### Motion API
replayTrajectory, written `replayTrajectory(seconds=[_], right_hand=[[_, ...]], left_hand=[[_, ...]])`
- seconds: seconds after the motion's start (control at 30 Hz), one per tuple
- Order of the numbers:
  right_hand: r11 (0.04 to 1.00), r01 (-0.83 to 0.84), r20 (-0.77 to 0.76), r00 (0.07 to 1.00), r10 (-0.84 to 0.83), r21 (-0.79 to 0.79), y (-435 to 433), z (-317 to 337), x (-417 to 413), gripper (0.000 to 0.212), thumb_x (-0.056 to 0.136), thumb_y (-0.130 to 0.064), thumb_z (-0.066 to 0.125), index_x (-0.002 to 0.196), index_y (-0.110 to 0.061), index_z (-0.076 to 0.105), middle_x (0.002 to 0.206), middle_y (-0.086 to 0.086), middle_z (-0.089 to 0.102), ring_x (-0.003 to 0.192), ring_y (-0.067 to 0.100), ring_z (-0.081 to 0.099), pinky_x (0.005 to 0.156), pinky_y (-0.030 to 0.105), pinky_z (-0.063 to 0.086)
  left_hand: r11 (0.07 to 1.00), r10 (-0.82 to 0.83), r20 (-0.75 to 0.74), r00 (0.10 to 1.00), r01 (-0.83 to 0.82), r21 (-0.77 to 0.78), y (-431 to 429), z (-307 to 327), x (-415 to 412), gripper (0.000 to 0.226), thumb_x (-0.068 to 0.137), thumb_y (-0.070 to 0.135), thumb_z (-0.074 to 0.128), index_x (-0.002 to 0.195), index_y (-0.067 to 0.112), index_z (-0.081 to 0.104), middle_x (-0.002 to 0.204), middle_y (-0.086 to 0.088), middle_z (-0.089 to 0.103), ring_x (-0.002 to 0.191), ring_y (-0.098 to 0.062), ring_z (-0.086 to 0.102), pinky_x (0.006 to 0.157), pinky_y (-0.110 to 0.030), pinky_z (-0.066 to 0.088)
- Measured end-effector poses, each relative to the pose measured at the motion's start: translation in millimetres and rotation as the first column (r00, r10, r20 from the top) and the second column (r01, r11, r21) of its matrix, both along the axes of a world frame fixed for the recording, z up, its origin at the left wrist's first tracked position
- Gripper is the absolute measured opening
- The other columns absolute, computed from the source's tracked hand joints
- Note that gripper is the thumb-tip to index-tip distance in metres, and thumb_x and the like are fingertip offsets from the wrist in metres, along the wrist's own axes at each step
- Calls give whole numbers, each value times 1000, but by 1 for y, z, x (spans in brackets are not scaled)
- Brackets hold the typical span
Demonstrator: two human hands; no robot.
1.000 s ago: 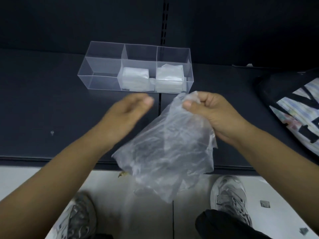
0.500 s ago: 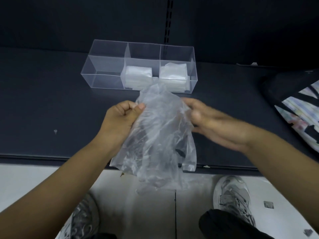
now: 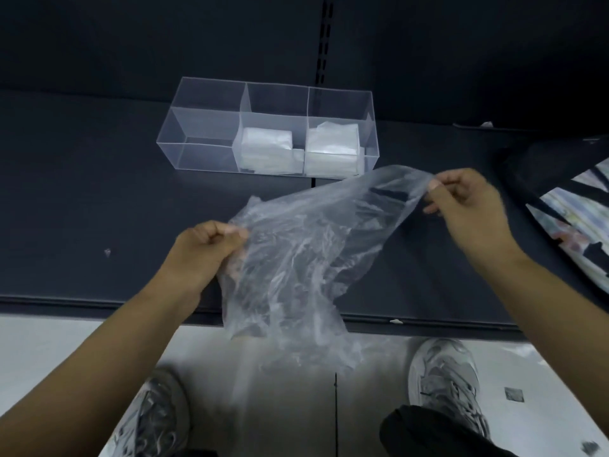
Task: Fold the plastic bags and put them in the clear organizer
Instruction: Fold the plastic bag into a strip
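A crumpled clear plastic bag (image 3: 306, 258) hangs stretched between my hands above the dark shelf's front edge. My left hand (image 3: 204, 252) pinches its left corner in a closed fist. My right hand (image 3: 464, 206) pinches its upper right corner, higher and farther back. The clear organizer (image 3: 204, 127) with three compartments sits at the back of the shelf. Its middle compartment holds a folded bag (image 3: 267, 146), its right compartment another folded bag (image 3: 333, 143), and its left compartment holds nothing.
The dark shelf (image 3: 82, 192) ends in a front lip, with pale floor and my two grey shoes (image 3: 441, 380) below. A dark bag with a striped print (image 3: 566, 206) lies at the right. A slotted upright (image 3: 324, 37) runs up the back wall.
My hands have moved apart, the right one up and to the right, and the bag is spread wide between them instead of bunched together.
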State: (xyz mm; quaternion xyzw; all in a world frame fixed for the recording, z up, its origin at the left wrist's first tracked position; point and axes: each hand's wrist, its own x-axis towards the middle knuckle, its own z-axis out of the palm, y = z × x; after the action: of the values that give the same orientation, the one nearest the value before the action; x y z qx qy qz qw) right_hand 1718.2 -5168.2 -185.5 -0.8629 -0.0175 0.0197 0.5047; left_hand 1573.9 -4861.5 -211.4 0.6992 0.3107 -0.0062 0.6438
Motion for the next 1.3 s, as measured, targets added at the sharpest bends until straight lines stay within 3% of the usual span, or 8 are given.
replayTrajectory(seconds=[0.13,0.23,0.37,0.57,0.8,1.03,1.2,1.3], right_hand=[[965,-93,-456,867,199,243,3,-10,-9,64,79,-67,54,117,-16,61,112,3,69,102,20,68,90,39,53],[894,-119,-562,740,370,433,2,-6,-4,81,72,-78,48,124,-17,62,119,4,69,109,19,66,91,39,51],[821,97,-632,691,351,562,4,-3,3,71,83,-65,45,121,-7,61,117,14,68,111,28,64,86,42,56],[870,22,-489,834,255,492,1,-4,1,29,90,-7,60,117,-2,50,107,20,65,93,23,70,85,33,57],[932,-67,-320,929,189,355,10,4,5,20,91,-28,62,104,-14,58,97,13,73,88,24,70,80,33,57],[968,-49,-251,961,112,245,16,4,12,8,92,-11,61,89,-7,68,81,6,74,75,14,70,74,28,58],[828,18,-560,745,363,560,1,14,19,18,85,-31,63,91,-14,65,99,3,70,99,18,64,88,32,53],[782,-27,-583,652,486,622,-5,19,22,29,77,-51,63,76,-22,63,101,1,68,101,15,65,87,32,52]], left_hand=[[933,-349,-202,915,320,-164,20,4,-8,55,57,54,77,102,23,70,98,3,75,90,-13,71,66,-21,56],[894,-333,-236,913,226,-388,26,8,10,71,64,67,64,112,16,66,108,-5,73,97,-19,70,69,-28,59],[883,-195,-313,930,28,-468,16,10,45,56,84,56,56,103,5,67,92,-9,74,73,-18,73,56,-29,59],[959,54,-291,955,-131,-253,1,5,63,18,85,22,72,95,7,69,84,-8,69,52,-12,67,40,-24,53],[980,27,-286,958,-82,-183,10,-1,54,33,82,27,74,109,8,70,103,-12,63,89,-24,57,79,-36,53],[955,127,-250,960,-186,-232,11,-2,51,22,84,23,72,100,8,69,89,-6,68,72,-18,64,47,-26,56],[929,234,-213,948,-283,-237,24,-5,51,19,85,30,71,85,12,65,74,-1,71,63,-14,67,45,-26,56],[928,224,-163,961,-261,-266,33,-6,49,19,87,32,69,88,14,64,61,5,71,54,-7,68,44,-22,53]])
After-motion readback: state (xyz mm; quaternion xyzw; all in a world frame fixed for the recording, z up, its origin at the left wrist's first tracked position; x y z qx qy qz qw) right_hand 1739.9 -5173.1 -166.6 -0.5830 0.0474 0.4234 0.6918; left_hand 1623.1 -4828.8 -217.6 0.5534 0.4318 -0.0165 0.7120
